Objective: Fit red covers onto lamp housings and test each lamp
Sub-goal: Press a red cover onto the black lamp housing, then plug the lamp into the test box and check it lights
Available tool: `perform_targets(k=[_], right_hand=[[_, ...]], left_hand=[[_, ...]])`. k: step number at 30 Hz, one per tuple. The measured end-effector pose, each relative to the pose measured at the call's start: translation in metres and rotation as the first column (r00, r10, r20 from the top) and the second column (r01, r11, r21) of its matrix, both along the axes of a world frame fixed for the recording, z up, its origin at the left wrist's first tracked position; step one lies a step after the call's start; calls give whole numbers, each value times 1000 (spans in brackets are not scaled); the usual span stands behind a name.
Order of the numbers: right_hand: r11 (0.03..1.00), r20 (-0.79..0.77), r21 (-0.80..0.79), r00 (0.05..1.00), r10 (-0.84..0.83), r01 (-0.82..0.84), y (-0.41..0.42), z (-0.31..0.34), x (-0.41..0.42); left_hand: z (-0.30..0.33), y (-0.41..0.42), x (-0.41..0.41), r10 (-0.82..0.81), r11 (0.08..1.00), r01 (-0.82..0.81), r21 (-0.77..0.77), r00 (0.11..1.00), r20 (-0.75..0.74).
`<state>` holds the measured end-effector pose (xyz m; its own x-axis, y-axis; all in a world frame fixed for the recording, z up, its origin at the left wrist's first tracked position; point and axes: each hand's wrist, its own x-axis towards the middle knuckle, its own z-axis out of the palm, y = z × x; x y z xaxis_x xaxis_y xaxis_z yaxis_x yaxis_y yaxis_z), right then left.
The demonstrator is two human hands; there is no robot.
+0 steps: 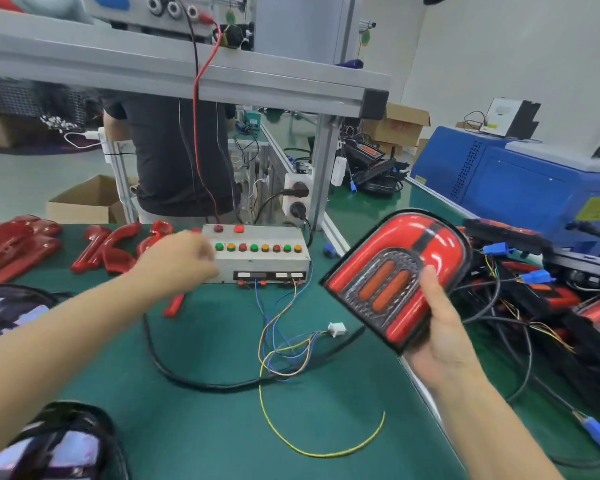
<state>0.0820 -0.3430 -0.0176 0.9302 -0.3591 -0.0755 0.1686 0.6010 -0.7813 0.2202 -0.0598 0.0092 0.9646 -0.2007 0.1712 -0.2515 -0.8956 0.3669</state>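
My right hand (440,327) grips an assembled lamp (399,275) from below, red cover on its black housing, held tilted above the table's right edge. My left hand (181,259) is blurred, fingers curled, just left of the grey test box (257,261) with its row of green, orange and red buttons; whether it holds anything I cannot tell. Several loose red covers (101,247) lie on the green mat (205,393) at the far left. Black lamp housings (59,445) sit at the near left. A white connector (336,329) on coloured wires lies loose on the mat.
A thick black cable (194,379) and a yellow wire (326,452) loop across the mat. A pile of wired lamps (551,306) fills the right side. A blue machine (520,181) stands behind it. A person in dark clothes (177,157) stands beyond the aluminium frame (323,161).
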Motion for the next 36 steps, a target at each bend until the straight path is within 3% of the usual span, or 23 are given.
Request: perform_targets(k=[2,4,6,8,12,17,24,29,31,33,36], right_hand=[[995,4,58,997,-77,77,0,6,-1],[982,16,95,986,-167,164,2,14,0],[961,39,133,968,-248,241,3,26,2],[934,50,175,945,-323,310,1,41,2],[920,83,179,926,-368,349,-6,71,2],[966,46,99,968,-245,239,10,92,8],[993,5,72,996,-94,94,20,101,9],[997,-26,65,999,37,-35,31,111,12],[994,-25,104,999,26,-24,28,118,19],[993,-60,117,998,-7,14,19,116,25],[999,-184,35,983,5,1,7,82,28]], left_hand=[[-26,35,2,184,971,-166,170,978,-94],[-49,56,-1,294,944,-254,210,938,-185],[-64,64,-2,343,937,-345,53,887,-309],[-67,65,0,277,904,-387,-181,853,-442],[-64,70,4,247,834,-452,-315,818,-520],[-65,68,7,312,773,-534,-342,790,-528],[-61,83,-1,173,682,-614,-397,663,-728],[-55,85,-5,99,607,-665,-436,607,-788],[-51,82,-8,78,563,-666,-489,632,-771],[-44,80,-11,69,508,-625,-593,715,-695],[-29,75,-17,110,462,-379,-802,922,-372]])
